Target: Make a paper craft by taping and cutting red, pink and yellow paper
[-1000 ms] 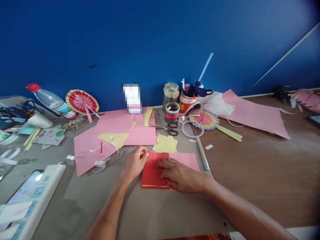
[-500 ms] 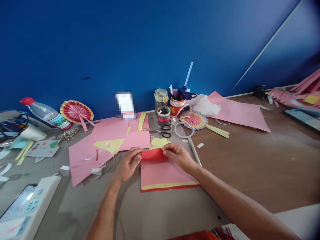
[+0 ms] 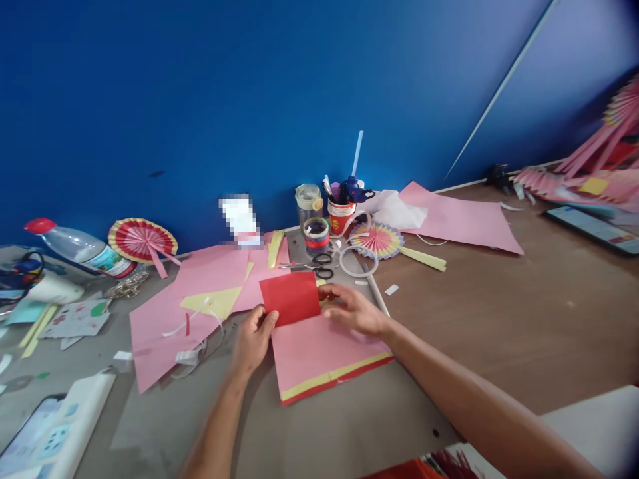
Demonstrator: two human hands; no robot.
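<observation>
A small red paper rectangle point(image 3: 289, 298) is tilted up above a pink sheet point(image 3: 319, 359). My left hand point(image 3: 255, 338) pinches the red paper at its lower left corner, thumb in front. At its right edge is my right hand point(image 3: 352, 309), fingers loosely apart; whether a fingertip touches the paper I cannot tell. Along the pink sheet's near edge run a yellow strip point(image 3: 339, 376) and a red strip point(image 3: 319, 391). Black-handled scissors point(image 3: 323, 273) lie just beyond the red paper.
Paper fans point(image 3: 375, 241), a tape roll point(image 3: 316, 234), a red cup of tools point(image 3: 341, 214) and a lidded jar point(image 3: 305, 199) stand toward the blue wall. At left are a bottle point(image 3: 84, 249), a power strip point(image 3: 74, 419) and pink sheets point(image 3: 150, 342). A phone point(image 3: 594, 228) lies right.
The red paper has been lifted and tilted up, so more of its face shows. My right hand has loosened from its right side, while my left hand keeps its hold. The view has shifted slightly.
</observation>
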